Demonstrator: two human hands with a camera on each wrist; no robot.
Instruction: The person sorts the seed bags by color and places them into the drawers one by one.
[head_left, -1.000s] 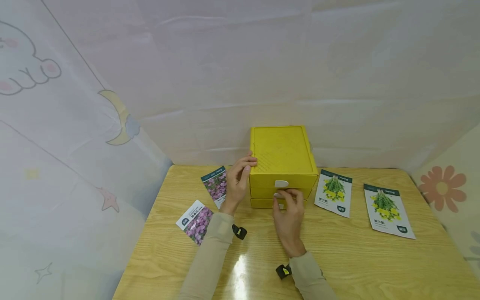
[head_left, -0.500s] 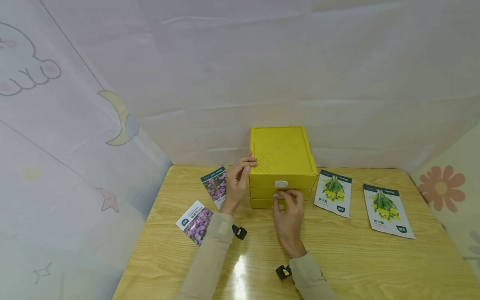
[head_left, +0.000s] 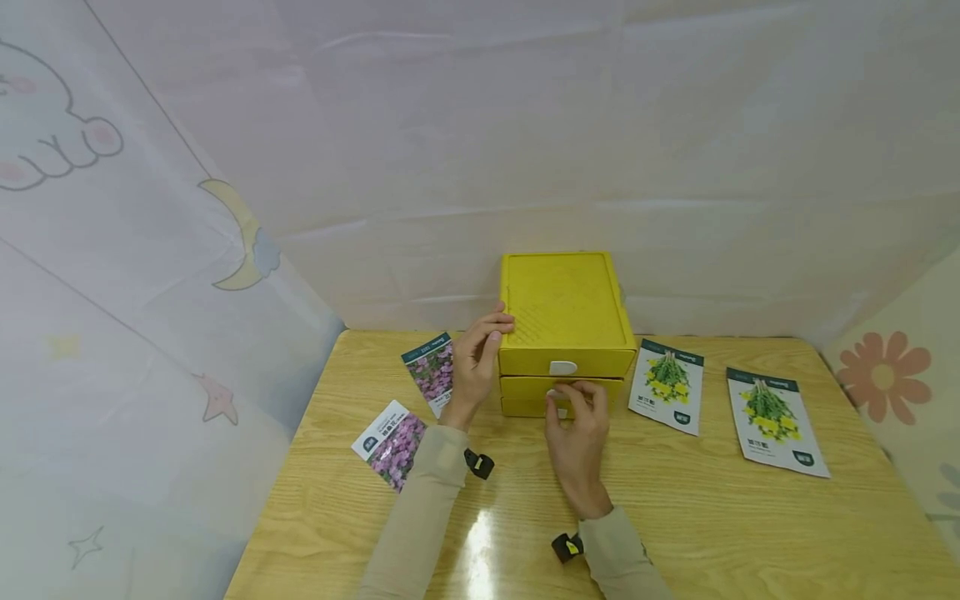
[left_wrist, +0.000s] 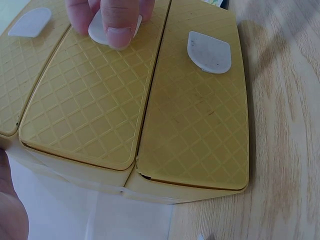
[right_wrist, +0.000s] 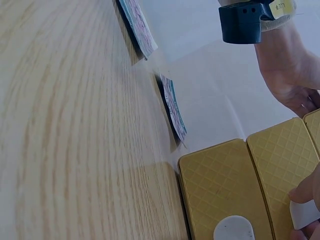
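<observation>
A yellow box of three stacked drawers (head_left: 562,300) stands on the table, each front bearing a white pull tab. My right hand (head_left: 577,437) pinches the middle drawer's tab (right_wrist: 302,215) between thumb and fingers. In the left wrist view, the thumb lies over this white tab (left_wrist: 99,31). A narrow dark gap shows above the middle drawer front (left_wrist: 90,105). My left hand (head_left: 474,367) rests against the box's left side, fingertips on its top edge. Top tab (head_left: 563,367) and bottom tab (left_wrist: 210,52) are untouched.
Two seed packets with pink-purple flowers lie left of the box, one farther back (head_left: 431,371) and one nearer (head_left: 393,446). On the right are two yellow-flower packets, a nearer one (head_left: 666,387) and an outer one (head_left: 777,421). A printed cloth (head_left: 450,167) hangs behind the table (head_left: 712,533).
A dark gap has appeared between the top and middle drawer fronts; the middle drawer looks slightly farther out. Both hands keep nearly the same places.
</observation>
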